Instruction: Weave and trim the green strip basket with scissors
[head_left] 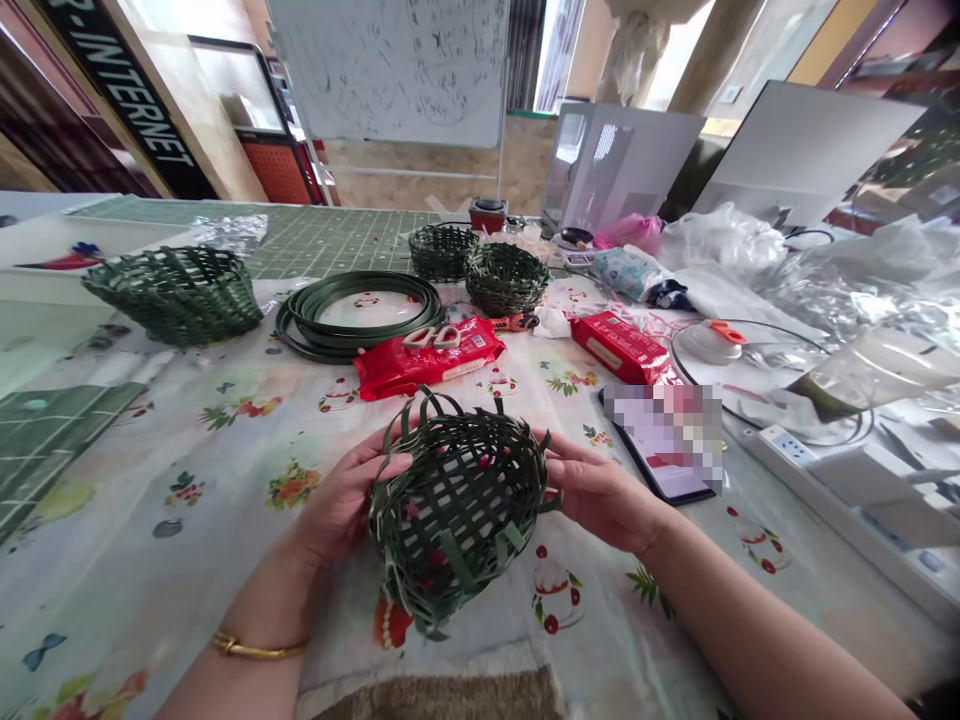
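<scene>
A dark green woven basket (469,500) is between my two hands, low over the table's near edge. Its opening faces me, and several loose strip ends stick out around the rim. My left hand (349,495) grips the basket's left side, with the thumb near the rim and the other fingers partly hidden behind it. On the opposite side my right hand (600,490) pinches the rim beside a protruding strip end. The patterned tablecloth shows through the open weave.
Beyond the basket lie red packets (431,360), scissors (433,337) and a coil of green strip (352,310). More woven baskets (180,295) stand farther back. To the right are a phone (660,445), a power strip (795,450) and plastic bags (750,240).
</scene>
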